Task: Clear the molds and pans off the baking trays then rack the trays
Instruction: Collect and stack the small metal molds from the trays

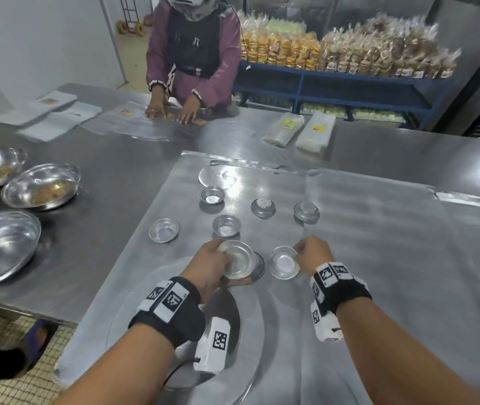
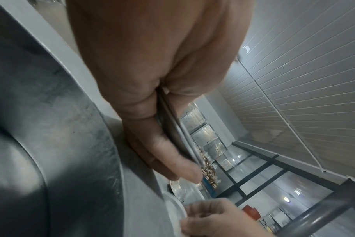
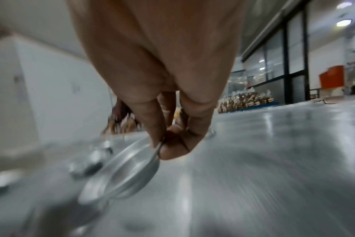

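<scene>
Two flat metal baking trays [image 1: 379,229] lie side by side on the steel table. My left hand [image 1: 212,263] grips a small round metal mold [image 1: 237,260], held tilted just above the tray; its thin rim [image 2: 172,128] runs between my fingers in the left wrist view. My right hand [image 1: 310,254] pinches the rim of another small mold [image 1: 284,263], blurred in the right wrist view [image 3: 121,174]. Several more small molds stand further out on the tray, two upside down [image 1: 263,207]. A large round pan [image 1: 232,331] lies on the tray under my left wrist.
Three large steel bowls [image 1: 40,185] stand on the table at the left, two with crumbs in them. A person in a purple jacket [image 1: 192,54] handles plastic bags across the table. Bag stacks [image 1: 300,131] lie beyond the trays. A blue shelf of packed bread [image 1: 349,54] stands behind.
</scene>
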A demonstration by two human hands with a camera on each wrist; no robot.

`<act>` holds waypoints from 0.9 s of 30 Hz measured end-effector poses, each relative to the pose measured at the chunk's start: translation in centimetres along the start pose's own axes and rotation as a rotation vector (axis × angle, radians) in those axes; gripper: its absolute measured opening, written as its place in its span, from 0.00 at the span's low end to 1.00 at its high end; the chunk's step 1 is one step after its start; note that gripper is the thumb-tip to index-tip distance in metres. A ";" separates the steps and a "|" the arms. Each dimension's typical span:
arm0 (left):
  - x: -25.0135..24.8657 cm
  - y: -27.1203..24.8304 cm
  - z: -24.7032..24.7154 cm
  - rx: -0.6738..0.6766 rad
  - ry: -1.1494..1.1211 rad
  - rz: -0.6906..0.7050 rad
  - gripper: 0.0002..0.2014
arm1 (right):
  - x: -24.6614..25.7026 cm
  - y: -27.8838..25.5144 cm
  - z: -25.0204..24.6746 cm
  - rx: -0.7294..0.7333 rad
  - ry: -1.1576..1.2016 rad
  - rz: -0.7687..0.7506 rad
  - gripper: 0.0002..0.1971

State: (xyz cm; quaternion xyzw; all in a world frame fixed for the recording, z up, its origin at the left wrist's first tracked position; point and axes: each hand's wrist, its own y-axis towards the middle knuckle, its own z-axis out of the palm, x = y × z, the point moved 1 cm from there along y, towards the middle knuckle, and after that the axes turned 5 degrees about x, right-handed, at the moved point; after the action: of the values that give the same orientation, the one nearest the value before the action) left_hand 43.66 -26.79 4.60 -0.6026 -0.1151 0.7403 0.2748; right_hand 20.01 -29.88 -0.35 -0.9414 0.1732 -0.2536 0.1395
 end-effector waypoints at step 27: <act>0.5 -0.8 -0.7 -0.029 0.063 0.100 0.17 | 10.0 -7.1 -1.8 0.056 0.268 -0.398 0.06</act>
State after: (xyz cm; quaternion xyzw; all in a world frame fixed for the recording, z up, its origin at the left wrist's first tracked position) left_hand 44.48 -25.93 4.41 -0.6345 -0.0866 0.7320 0.2324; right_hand 28.99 -27.81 7.89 -0.9107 -0.0060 -0.4036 0.0883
